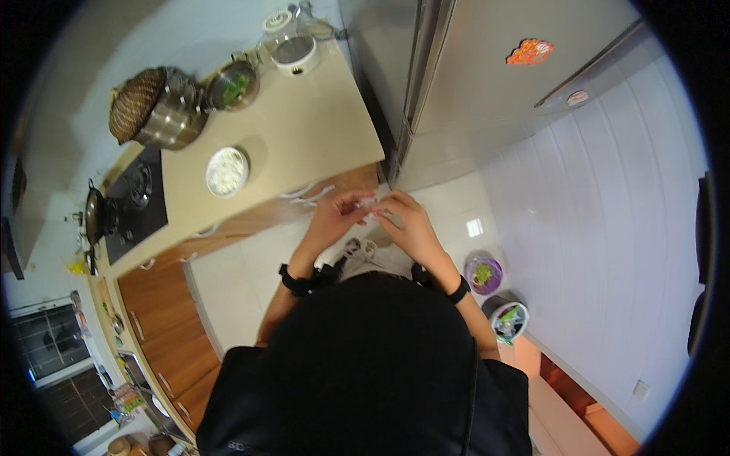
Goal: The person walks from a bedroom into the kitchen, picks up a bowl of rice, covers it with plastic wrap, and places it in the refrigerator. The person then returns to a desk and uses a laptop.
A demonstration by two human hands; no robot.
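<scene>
Just beyond the counter's front edge, my left hand (340, 215) and my right hand (406, 218) meet in front of my body. Between their fingertips is a small, pale, translucent item (368, 204), pinched from both sides; its kind is too small to tell. A white bowl (244, 181) heaped with white food stands on the beige counter, to the left of my hands. Farther back, a metal pan (251, 98) holds green leaves.
A glass electric kettle (295, 54), a large steel pot (171, 122) with a woven lid and a black gas hob (128, 228) line the counter. The refrigerator (456, 97) rises ahead. On the floor at right are a purple basin (497, 279) and a waste bin (526, 322).
</scene>
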